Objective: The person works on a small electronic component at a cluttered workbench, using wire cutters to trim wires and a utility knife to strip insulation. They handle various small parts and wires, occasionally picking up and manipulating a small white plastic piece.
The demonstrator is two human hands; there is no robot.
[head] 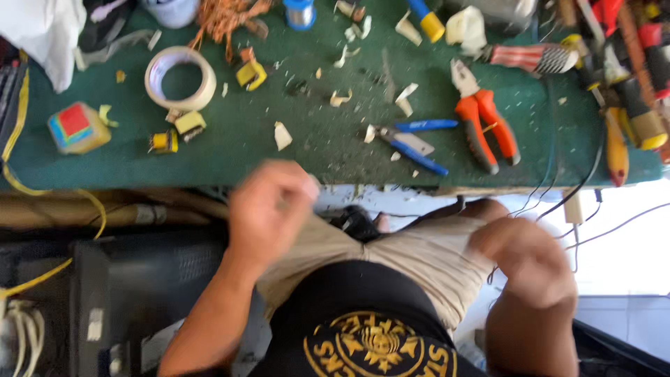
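My left hand [269, 209] is blurred, just in front of the near edge of the green bench mat [314, 150], above my left thigh. Its fingers are curled in and I see nothing clearly held in them. My right hand [527, 255] is also blurred, low over my right thigh in beige shorts [426, 258]; its grip is unreadable. The nearest tools on the mat are blue-handled cutters [412, 139] and orange-handled pliers [481, 122].
On the mat lie a roll of pale tape [180, 78], small yellow coil parts [190, 124], a coloured cube [77, 127], a tangle of copper wire [223, 17], paper scraps, and several screwdrivers [628, 77] at the right. A yellow cable [91, 209] hangs at the left.
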